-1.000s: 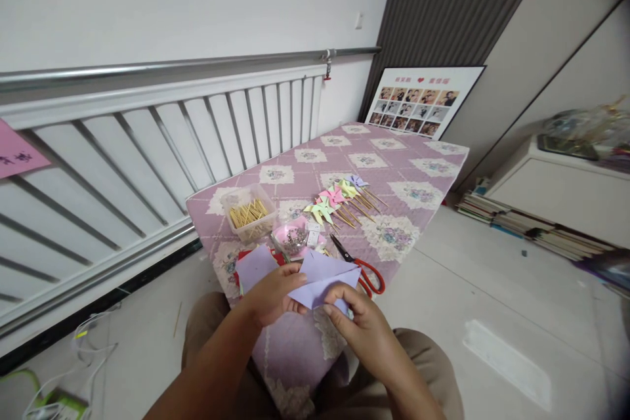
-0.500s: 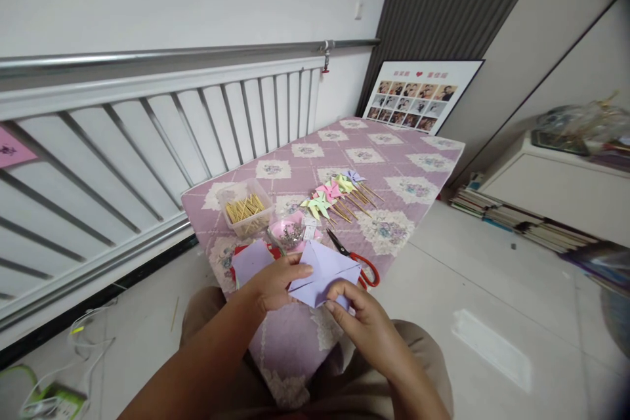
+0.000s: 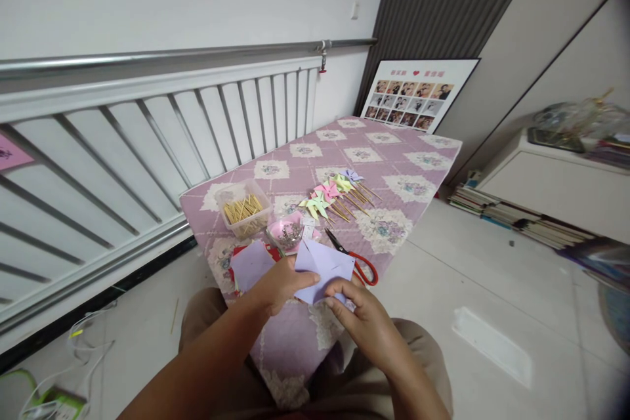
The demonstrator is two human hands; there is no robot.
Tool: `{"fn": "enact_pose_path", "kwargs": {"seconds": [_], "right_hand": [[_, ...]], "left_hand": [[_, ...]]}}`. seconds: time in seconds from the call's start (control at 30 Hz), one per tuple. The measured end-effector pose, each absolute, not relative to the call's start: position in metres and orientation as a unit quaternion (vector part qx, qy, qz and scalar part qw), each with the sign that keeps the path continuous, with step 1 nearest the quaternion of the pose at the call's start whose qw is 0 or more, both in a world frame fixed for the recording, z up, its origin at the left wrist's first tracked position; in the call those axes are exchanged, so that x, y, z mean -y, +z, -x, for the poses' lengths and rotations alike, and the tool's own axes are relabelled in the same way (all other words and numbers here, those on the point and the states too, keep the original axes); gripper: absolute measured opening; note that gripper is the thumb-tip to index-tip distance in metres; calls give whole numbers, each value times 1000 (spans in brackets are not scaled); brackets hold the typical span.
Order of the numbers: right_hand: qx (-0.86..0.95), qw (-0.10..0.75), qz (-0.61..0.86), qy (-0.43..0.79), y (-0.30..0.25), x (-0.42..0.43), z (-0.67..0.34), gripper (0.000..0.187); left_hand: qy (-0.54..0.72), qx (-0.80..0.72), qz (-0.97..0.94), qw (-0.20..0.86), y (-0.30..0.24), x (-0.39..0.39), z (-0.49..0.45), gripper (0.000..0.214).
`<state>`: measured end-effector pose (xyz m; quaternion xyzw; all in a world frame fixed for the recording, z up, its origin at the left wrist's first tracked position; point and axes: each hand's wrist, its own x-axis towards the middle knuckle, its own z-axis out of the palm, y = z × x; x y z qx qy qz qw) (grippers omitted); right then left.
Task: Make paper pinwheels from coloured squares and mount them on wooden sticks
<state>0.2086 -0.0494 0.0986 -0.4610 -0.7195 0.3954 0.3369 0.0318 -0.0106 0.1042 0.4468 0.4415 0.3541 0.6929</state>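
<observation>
A square of purple paper [image 3: 322,262] with slits cut in from its corners is held between both hands above the near end of the table. My left hand [image 3: 285,282] grips its left side, thumb lying on top. At the lower right corner, the thumb and fingers of my right hand [image 3: 361,315] pinch the paper. Just beyond the sheet lie red-handled scissors [image 3: 361,264]. A stack of purple and red paper [image 3: 251,266] sits left of my left hand. Behind the sheet is a pink dish [image 3: 287,231] of small metal pieces, probably pins.
A clear plastic box [image 3: 245,209] of short wooden sticks stands at the table's left edge. Several finished paper pinwheels [image 3: 329,191] on sticks lie farther back. The patterned tablecloth [image 3: 361,155] covers the table beside a white radiator [image 3: 226,118]. A photo board [image 3: 418,95] leans behind.
The paper has shifted slightly left and turned a little in my hands. My left thumb has slid farther in over the sheet towards its middle.
</observation>
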Motion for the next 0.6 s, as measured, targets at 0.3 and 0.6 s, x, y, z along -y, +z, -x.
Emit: {"fn": "enact_pose_path", "kwargs": {"seconds": [0.3, 0.6], "right_hand": [[655, 390, 491, 421, 89, 50, -202, 20], [619, 427, 529, 392, 92, 52, -197, 19]], "left_hand": [[362, -499, -511, 599, 104, 18, -38, 21], [359, -495, -527, 590, 107, 22, -42, 14]]}}
